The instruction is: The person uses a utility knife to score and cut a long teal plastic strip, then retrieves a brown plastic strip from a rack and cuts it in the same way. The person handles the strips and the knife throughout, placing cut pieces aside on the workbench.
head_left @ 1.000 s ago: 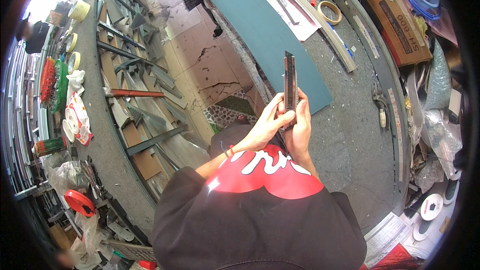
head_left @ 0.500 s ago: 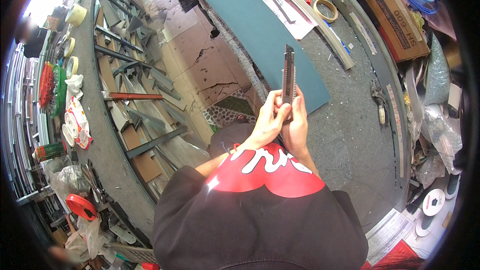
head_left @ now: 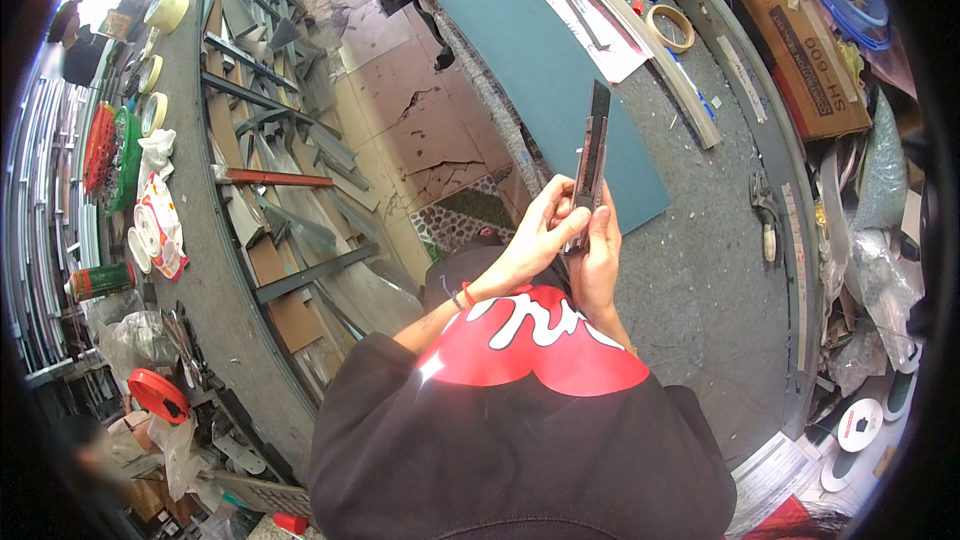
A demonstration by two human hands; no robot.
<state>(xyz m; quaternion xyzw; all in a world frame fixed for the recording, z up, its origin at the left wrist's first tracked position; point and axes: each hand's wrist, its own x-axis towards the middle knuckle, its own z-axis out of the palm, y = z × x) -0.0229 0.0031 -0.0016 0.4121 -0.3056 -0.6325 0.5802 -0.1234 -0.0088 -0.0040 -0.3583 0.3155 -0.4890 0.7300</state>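
Observation:
In front of my chest I hold a snap-off utility knife (head_left: 591, 160) upright in both hands, its dark blade pointing away from me. My left hand (head_left: 543, 237) is closed on the knife's lower part from the left, thumb pressed against it. Around the same end from the right, my right hand (head_left: 597, 258) is closed too. The hands touch or nearly touch and cover the bottom of the handle. Just beyond them lies a long blue-green sheet (head_left: 560, 70) on the grey workbench (head_left: 690, 290).
On the bench are a tape roll (head_left: 670, 28), a white paper (head_left: 597, 32), curved pale strips (head_left: 685, 105) and pliers (head_left: 766, 215). A cardboard box (head_left: 805, 50) stands right. Leftward, a rack holds offcuts (head_left: 290, 190) beside a grey ledge with tape rolls (head_left: 150, 72).
The knife has tilted slightly rightward, and its dark blade sticks out further past the body. Both hands stay closed on it; the whole view has shifted a little.

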